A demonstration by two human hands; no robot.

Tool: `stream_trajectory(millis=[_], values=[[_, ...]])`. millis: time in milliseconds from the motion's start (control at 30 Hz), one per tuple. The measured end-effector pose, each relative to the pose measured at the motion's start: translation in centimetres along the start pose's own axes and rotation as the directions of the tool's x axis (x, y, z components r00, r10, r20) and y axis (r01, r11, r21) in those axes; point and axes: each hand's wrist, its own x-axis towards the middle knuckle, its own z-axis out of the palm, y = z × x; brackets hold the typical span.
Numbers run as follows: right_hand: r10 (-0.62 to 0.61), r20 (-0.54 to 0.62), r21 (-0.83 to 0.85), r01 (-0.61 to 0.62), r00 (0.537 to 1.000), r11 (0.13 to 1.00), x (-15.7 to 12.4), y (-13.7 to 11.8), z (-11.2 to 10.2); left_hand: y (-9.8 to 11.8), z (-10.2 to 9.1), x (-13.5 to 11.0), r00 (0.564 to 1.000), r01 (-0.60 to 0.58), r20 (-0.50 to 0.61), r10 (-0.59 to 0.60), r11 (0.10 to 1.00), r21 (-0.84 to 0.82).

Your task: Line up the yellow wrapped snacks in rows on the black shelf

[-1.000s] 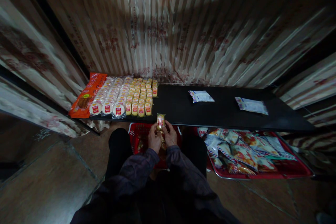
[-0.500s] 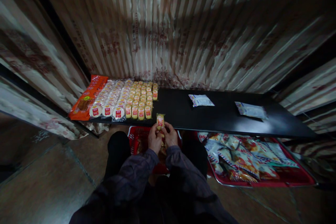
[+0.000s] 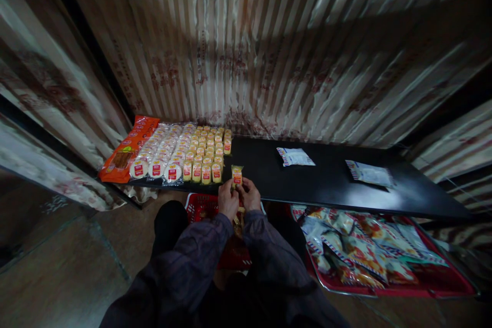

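A small yellow wrapped cake (image 3: 237, 175) with a red and white label stands upright between the fingers of my left hand (image 3: 228, 200) and my right hand (image 3: 249, 196). Both hands are closed on its lower end, at the front edge of the black shelf (image 3: 261, 164). Left of it, rows of the same yellow wrapped cakes (image 3: 206, 173) stand on the shelf. Beyond them are rows of round white wrapped cakes (image 3: 156, 168) and an orange packet (image 3: 128, 151). Below my hands sits a red basket (image 3: 197, 207) with wrapped pieces in it, partly hidden by my arms.
Two white packets, one nearer (image 3: 295, 157) and one further right (image 3: 369, 173), lie on the shelf. Under its right part a red tray (image 3: 434, 282) holds several bagged breads (image 3: 361, 246). A striped curtain (image 3: 246, 51) hangs behind, and a dark post (image 3: 88, 41) rises at left.
The view has shifted a little, so the shelf appears slightly lower. Both hands still hold the yellow cake, which is now slightly closer to the shelf's surface.
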Motion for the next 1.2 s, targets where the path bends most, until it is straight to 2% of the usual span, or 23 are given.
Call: stream_trajectory(millis=[167, 300, 567, 767, 1000, 1067, 1200], values=[[-0.008, -0.015, -0.197, 0.005, 1.000, 0.980, 0.9, -1.2, 0.1, -0.5, 1.0, 1.5, 1.000, 0.010, -0.015, -0.011, 0.998, -0.069], [0.029, -0.003, -0.261, -0.029, 1.000, 0.965, 2.0, -1.7, 0.5, -0.8, 1.3, 2.4, 1.000, 0.023, -0.017, -0.026, 0.988, -0.154], [0.036, -0.025, -0.279, -0.042, 0.999, 0.959, 4.8, -1.7, 1.8, -0.1, 2.0, 4.0, 0.998, 0.053, -0.029, -0.057, 0.991, -0.125], [-0.006, 0.016, -0.206, 0.009, 1.000, 0.978, 6.8, -0.8, 2.9, 0.2, 2.8, 5.7, 0.998, 0.055, -0.027, -0.059, 0.990, -0.129], [-0.022, 0.009, -0.143, 0.024, 1.000, 0.989, 8.5, 0.3, 3.9, 0.4, 3.2, 7.0, 1.000, -0.011, -0.002, 0.011, 0.999, -0.044], [-0.037, 0.012, -0.151, 0.039, 0.999, 0.988, 8.7, 0.2, 3.9, 0.4, 3.4, 7.3, 1.000, -0.019, 0.002, 0.019, 0.998, -0.066], [-0.047, 0.015, -0.201, 0.049, 0.999, 0.978, 9.2, -0.4, 3.9, 0.0, 3.8, 8.1, 0.999, 0.036, -0.008, -0.037, 0.990, -0.133]])
